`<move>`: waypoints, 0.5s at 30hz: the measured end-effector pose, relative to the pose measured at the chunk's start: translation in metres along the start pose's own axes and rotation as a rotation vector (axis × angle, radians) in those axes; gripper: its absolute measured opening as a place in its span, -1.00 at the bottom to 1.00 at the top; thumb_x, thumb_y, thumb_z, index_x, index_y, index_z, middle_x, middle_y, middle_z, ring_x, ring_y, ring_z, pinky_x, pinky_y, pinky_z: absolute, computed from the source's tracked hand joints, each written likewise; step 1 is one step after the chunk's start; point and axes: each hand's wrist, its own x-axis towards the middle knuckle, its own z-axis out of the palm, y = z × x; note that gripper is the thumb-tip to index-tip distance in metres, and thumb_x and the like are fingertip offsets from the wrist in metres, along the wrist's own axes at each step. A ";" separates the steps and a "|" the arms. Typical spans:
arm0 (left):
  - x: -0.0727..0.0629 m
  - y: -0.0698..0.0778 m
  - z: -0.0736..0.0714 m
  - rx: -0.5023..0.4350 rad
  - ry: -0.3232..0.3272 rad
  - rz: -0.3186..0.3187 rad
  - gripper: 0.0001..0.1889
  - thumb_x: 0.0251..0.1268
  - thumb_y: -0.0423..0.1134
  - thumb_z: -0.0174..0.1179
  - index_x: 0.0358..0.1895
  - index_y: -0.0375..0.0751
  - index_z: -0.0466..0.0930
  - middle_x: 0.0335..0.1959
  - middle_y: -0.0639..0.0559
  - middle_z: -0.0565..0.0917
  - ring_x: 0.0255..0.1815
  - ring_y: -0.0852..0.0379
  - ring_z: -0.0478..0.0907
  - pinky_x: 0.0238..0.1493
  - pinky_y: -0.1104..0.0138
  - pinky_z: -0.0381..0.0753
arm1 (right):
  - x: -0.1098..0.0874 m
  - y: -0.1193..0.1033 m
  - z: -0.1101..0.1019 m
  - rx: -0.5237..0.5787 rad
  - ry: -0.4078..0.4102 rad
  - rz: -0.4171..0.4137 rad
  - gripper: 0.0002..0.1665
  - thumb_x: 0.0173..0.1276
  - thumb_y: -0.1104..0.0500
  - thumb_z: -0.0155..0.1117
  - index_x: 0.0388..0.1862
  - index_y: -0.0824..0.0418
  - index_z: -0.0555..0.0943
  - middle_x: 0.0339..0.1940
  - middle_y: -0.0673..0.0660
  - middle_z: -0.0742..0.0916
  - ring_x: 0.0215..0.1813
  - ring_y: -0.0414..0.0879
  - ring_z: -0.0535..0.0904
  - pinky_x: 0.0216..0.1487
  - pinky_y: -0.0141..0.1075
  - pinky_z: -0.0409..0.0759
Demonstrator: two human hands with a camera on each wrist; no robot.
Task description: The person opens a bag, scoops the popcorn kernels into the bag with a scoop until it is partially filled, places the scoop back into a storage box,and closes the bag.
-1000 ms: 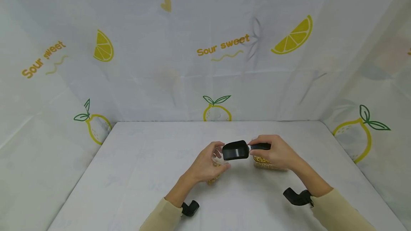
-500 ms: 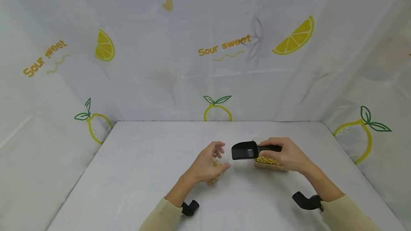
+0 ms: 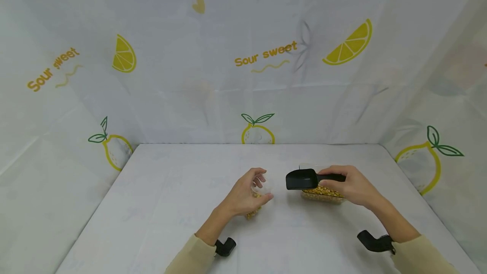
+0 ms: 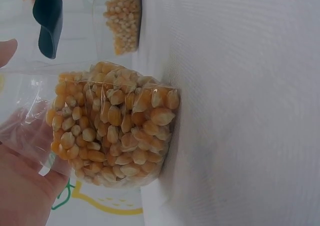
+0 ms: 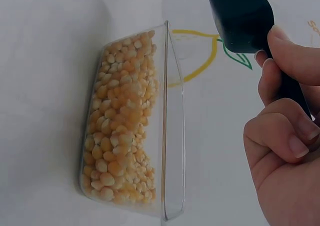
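Observation:
My left hand (image 3: 243, 195) curls around the upper part of a clear plastic bag (image 4: 30, 126). Yellow corn kernels (image 4: 112, 126) fill its lower part, which stands on the white table. With thumb and fingers, my right hand (image 3: 351, 187) grips the handle of a black scoop (image 3: 301, 179). The scoop is held in the air, above and left of a clear rectangular container (image 5: 173, 121). Corn kernels (image 5: 120, 131) lie inside that container, heaped unevenly. From above, the scoop and right hand cover part of it; whether the scoop carries kernels cannot be seen.
A white table (image 3: 171, 206) lies under everything. Behind and beside it hangs a white cloth (image 3: 213, 105) printed with lemons and lettering. Black wrist mounts (image 3: 374, 241) sit on both forearms.
My right hand has moved right with the scoop, away from the bag's mouth and towards the container. The left hand has stayed in place at the bag.

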 end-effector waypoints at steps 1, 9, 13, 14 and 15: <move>0.000 0.000 0.000 -0.001 0.000 -0.001 -0.34 0.25 -0.11 0.41 0.36 -0.21 0.36 0.02 -0.15 0.61 -0.06 0.13 0.57 -0.03 0.30 0.59 | -0.001 0.002 -0.001 -0.003 0.002 0.005 -0.60 0.41 0.10 0.40 0.13 0.27 0.70 0.15 0.31 0.70 0.13 0.17 0.60 -0.05 -0.23 0.61; 0.000 0.001 0.001 -0.004 0.000 -0.005 -0.33 0.26 -0.10 0.41 0.36 -0.19 0.36 0.03 -0.14 0.61 -0.06 0.13 0.57 -0.01 0.28 0.59 | -0.008 0.016 -0.009 -0.052 0.029 0.030 -0.58 0.42 0.07 0.40 0.13 0.30 0.69 0.16 0.34 0.69 0.17 0.26 0.58 0.00 -0.08 0.62; 0.000 0.001 0.001 0.002 0.003 0.003 -0.33 0.25 -0.12 0.41 0.36 -0.21 0.36 0.03 -0.15 0.61 -0.06 0.12 0.57 -0.01 0.26 0.59 | -0.011 0.024 -0.015 -0.083 0.037 0.036 -0.57 0.44 0.05 0.37 0.14 0.32 0.69 0.15 0.35 0.69 0.19 0.32 0.57 0.04 0.06 0.61; 0.000 0.001 0.001 0.003 0.003 0.005 -0.34 0.25 -0.12 0.42 0.36 -0.21 0.36 0.03 -0.15 0.61 -0.06 0.11 0.57 -0.01 0.24 0.60 | -0.011 0.025 -0.016 -0.087 0.038 0.038 -0.56 0.44 0.06 0.37 0.14 0.32 0.68 0.15 0.37 0.69 0.20 0.34 0.56 0.05 0.11 0.60; 0.000 0.001 0.001 0.004 0.004 0.006 -0.34 0.25 -0.13 0.42 0.36 -0.21 0.36 0.02 -0.15 0.61 -0.06 0.11 0.57 0.00 0.22 0.60 | -0.012 0.027 -0.018 -0.091 0.038 0.044 -0.56 0.44 0.05 0.37 0.14 0.32 0.68 0.16 0.37 0.69 0.20 0.35 0.56 0.05 0.11 0.59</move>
